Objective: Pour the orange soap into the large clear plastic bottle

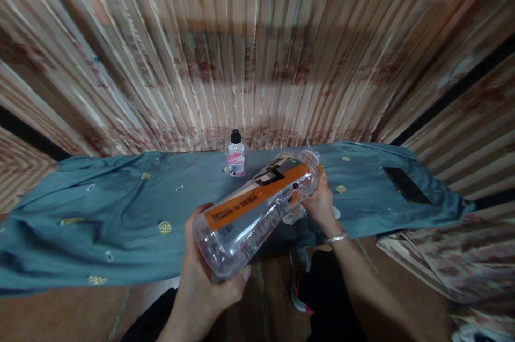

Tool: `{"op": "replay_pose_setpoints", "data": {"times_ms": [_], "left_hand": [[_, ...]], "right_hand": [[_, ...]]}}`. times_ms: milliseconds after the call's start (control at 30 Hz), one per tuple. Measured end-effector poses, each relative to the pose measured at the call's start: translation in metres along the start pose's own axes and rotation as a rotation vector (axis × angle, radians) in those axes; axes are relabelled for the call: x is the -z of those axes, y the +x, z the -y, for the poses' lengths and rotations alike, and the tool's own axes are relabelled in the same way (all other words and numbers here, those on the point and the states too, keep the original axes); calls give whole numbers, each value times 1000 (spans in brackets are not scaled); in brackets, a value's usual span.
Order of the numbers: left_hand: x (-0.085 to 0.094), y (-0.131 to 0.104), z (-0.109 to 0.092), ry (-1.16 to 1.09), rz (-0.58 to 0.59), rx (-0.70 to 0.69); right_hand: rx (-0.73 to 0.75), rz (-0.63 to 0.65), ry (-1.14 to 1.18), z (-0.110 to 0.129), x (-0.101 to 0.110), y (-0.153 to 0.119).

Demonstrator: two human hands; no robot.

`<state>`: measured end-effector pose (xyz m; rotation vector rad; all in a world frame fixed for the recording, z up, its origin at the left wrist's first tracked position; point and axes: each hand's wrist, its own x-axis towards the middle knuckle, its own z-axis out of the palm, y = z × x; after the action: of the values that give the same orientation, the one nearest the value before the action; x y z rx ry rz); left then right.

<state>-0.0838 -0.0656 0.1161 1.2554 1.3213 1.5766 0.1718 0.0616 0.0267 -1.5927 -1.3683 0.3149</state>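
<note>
A large clear plastic bottle [257, 208] with an orange label is held tilted above the cloth-covered surface, its wide base at the lower left and its other end at the upper right. My left hand [209, 277] grips the base, thumb below and fingers along the left side. Near the narrower end, my right hand [319, 200] is closed round the bottle from the right, partly hidden behind it. Behind the large bottle stands a small clear bottle [236, 158] with a black cap and a pink label, upright on the cloth.
Blue patterned cloth [132, 197] covers the long surface. A dark phone-like slab [405, 185] lies at its right. Something white and round [336, 213] shows beside my right wrist. Striped curtains [257, 52] hang behind, with dark bars at both sides.
</note>
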Motion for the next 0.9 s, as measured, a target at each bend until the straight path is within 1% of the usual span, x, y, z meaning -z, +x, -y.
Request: {"op": "replay_pose_setpoints", "data": {"times_ms": [267, 500, 900], "left_hand": [[0, 0, 2, -36, 15, 17], [0, -1, 0, -6, 6, 9], [1, 0, -1, -42, 11, 22]], "right_hand": [[24, -19, -21, -3, -1, -1], [47, -42, -40, -8, -3, -1], [30, -35, -4, -5, -2, -1]]}}
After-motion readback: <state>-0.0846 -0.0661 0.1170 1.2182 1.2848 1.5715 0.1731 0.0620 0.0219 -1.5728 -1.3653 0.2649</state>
